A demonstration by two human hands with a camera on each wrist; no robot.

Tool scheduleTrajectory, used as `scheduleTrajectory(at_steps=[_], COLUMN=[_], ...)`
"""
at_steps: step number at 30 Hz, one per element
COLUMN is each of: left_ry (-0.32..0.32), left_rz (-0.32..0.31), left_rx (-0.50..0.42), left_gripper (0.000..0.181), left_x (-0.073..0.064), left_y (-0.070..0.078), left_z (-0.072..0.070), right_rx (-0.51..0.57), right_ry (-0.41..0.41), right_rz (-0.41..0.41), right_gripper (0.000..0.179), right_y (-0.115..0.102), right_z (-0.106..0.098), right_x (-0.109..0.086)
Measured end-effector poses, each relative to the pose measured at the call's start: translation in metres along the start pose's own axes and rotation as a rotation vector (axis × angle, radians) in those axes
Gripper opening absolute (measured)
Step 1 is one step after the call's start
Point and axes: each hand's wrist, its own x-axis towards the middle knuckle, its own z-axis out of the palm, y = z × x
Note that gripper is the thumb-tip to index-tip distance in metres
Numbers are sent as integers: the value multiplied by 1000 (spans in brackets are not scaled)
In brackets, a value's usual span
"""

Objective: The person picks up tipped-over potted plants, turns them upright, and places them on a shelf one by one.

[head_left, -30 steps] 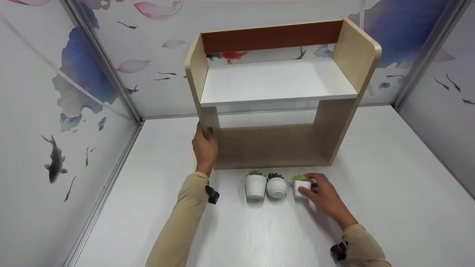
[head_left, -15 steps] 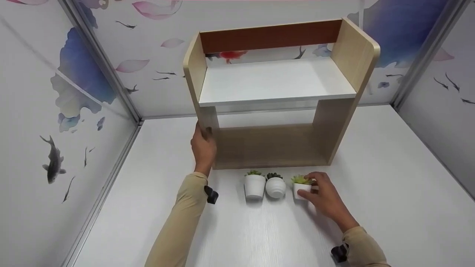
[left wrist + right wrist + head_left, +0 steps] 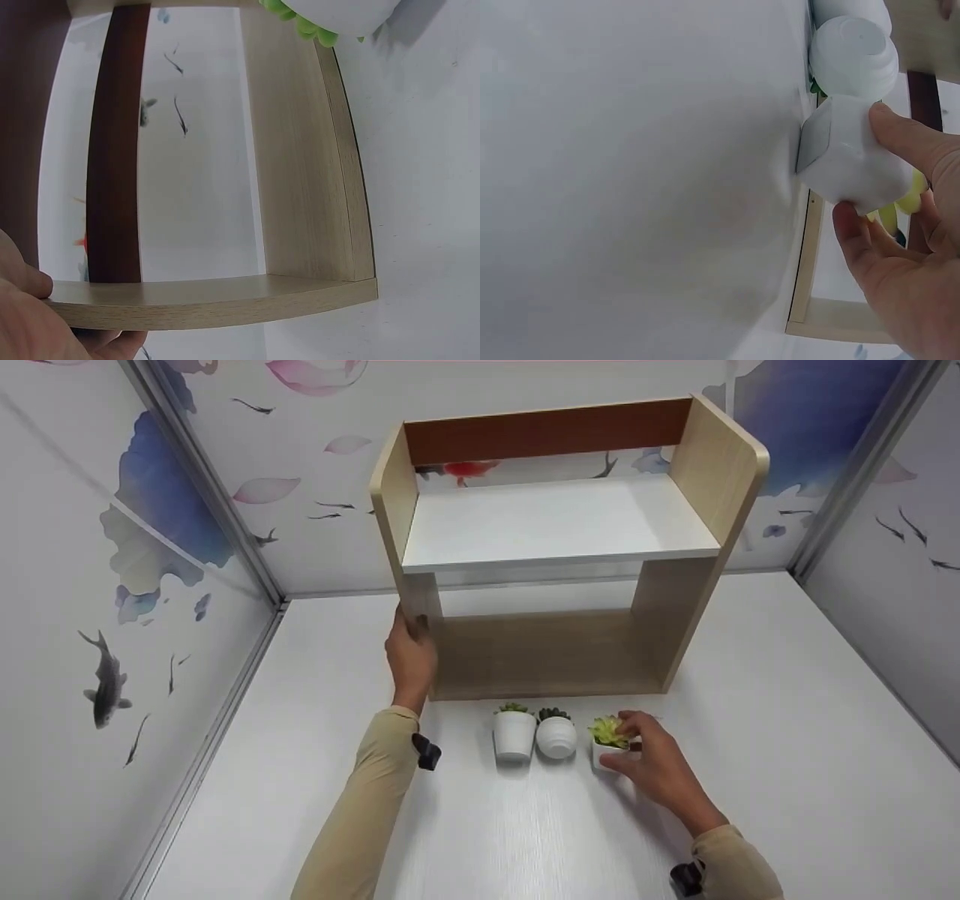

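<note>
My right hand (image 3: 656, 757) pinches a small square white pot (image 3: 851, 150) between thumb and fingers. A yellow-green artificial-looking succulent (image 3: 609, 731) sits in that pot, its leaves near my fingertips. Left of it, a round white pot (image 3: 556, 737) with a dark succulent and a taller tapered white pot (image 3: 514, 736) with green leaves lie close together, bases facing me. My left hand (image 3: 411, 664) grips the left side panel of a light-wood desktop shelf (image 3: 551, 660); in the left wrist view, thumb and fingers are on opposite sides of the panel's edge (image 3: 217, 304).
The shelf has a white middle board (image 3: 559, 521) and a reddish-brown back strip (image 3: 547, 431), and stands just behind the pots on a white table (image 3: 787, 780). Printed wall panels (image 3: 315, 555) with metal corner posts enclose the table at the back and sides.
My right hand has tipped the square pot more upright, so more of its yellow-green succulent shows from above. The left hand, shelf and other two pots stay essentially where they were.
</note>
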Motion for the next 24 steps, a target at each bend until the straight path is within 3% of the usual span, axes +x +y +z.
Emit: scheduleTrajectory(at_steps=[15, 24], left_ry=[-3, 0], left_rz=[9, 18], left_rx=[-12, -11], left_gripper=[49, 49], left_x=[1, 0], left_y=[1, -1], left_z=[0, -1], right_rx=[-26, 6], right_ry=[47, -2], right_rz=[-35, 3], right_gripper=[52, 66], right_y=[-3, -4], right_z=[4, 6], right_x=[-9, -12])
